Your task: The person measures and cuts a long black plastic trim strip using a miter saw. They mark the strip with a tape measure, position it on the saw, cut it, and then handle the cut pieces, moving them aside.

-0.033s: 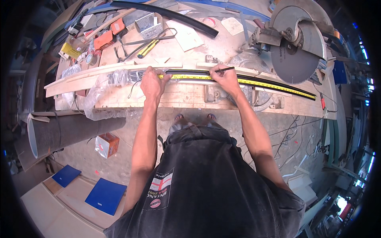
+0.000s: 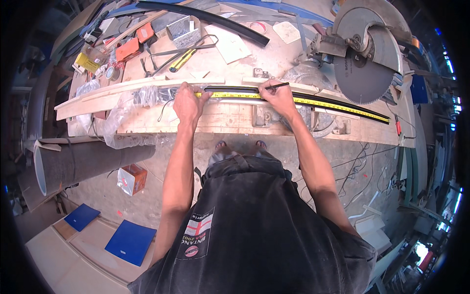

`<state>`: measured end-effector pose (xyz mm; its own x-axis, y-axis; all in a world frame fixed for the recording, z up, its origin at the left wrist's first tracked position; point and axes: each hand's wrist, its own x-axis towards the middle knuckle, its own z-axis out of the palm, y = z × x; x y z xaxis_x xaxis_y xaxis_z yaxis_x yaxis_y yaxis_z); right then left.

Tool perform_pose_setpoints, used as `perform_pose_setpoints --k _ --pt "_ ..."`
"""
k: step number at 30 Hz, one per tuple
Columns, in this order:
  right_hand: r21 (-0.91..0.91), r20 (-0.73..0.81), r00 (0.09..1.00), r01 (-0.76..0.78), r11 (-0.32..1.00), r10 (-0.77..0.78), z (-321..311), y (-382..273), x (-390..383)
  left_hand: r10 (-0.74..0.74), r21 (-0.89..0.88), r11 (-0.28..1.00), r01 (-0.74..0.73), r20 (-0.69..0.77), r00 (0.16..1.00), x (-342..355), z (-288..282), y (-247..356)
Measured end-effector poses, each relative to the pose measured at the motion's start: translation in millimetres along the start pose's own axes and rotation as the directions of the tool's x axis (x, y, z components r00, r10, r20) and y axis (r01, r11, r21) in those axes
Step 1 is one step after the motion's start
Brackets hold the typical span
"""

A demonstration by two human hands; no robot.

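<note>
Where the right fingers pinch: right hand (image 2: 279, 101) hard at it, thumb and fingertips drawn together on a slim dark pen (image 2: 280, 85), its tail poking out rightward; whether the tip meets anything, I can't tell.
Left fingers: left hand (image 2: 188, 104) over to the left now, thumb angled forward, fingers curled in, holding down the yellow tape measure (image 2: 342, 106); the underside of that grip is hidden.
Tape run: out it goes from the left thumb, past the right hand and on to the right, bright against the black strip (image 2: 323, 98).
Black strip position: lengthwise along the front of the workbench (image 2: 147, 126), slanting toward the near edge at its right end, close to a red-handled tool (image 2: 398, 127).
Plastic and wood: clear plastic (image 2: 115, 122) bunched left of the left hand, spilling over the front edge; pale wooden strips (image 2: 112, 90) run behind it.
Saw side: a big circular saw blade (image 2: 364, 76) stands beyond the strip, right of the right hand.
Far clutter: a yellow cutter (image 2: 180, 60) beyond the left hand, two orange boxes (image 2: 128, 50) further left.
Down below: a grey roll (image 2: 93, 164), lower left.
</note>
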<state>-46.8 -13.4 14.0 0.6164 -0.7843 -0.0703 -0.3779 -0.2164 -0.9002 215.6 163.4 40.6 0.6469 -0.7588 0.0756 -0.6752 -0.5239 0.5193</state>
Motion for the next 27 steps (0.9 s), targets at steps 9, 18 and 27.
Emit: perform_pose_setpoints --k 9,18,27 --pt "-0.05 0.003 0.998 0.057 0.997 -0.057 -2 -5 5 -0.01 0.007 1.0 0.01 0.021 1.0 8 0 0" --pt "-0.09 0.029 0.997 0.07 0.993 -0.068 -4 -9 5 0.054 -0.041 0.998 -0.053 0.025 0.998 9 0 -8" --pt "-0.135 0.046 0.996 0.084 0.987 -0.078 -4 -5 7 0.011 -0.029 1.0 -0.01 0.047 0.999 11 3 -10"
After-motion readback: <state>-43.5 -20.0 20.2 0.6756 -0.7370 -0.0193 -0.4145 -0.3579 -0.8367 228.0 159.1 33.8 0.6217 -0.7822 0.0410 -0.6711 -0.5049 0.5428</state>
